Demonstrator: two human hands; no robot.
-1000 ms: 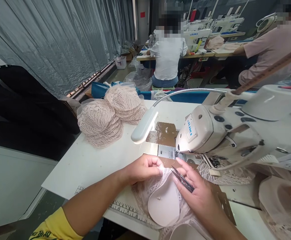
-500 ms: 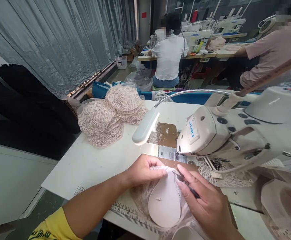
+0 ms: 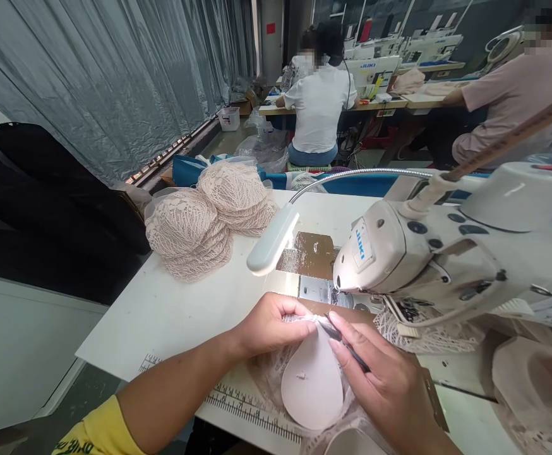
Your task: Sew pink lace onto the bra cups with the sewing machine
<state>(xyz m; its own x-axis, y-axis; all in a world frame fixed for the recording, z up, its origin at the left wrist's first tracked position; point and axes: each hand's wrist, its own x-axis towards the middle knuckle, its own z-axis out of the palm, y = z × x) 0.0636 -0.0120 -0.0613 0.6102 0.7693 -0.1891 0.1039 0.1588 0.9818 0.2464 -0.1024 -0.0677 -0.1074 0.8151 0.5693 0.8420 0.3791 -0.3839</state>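
Pinched in the left hand (image 3: 280, 321), the lace (image 3: 289, 349) bunches at the narrow top of the cup (image 3: 311, 385), at the table's (image 3: 186, 309) near side; the right hand (image 3: 387, 370) holds snips (image 3: 361, 361) at that edge, blade gap unclear. Clean cutting would want lace taut, tips flat and clear of cup and thumb, under the lamp (image 3: 272, 245) beside the machine (image 3: 399, 246).
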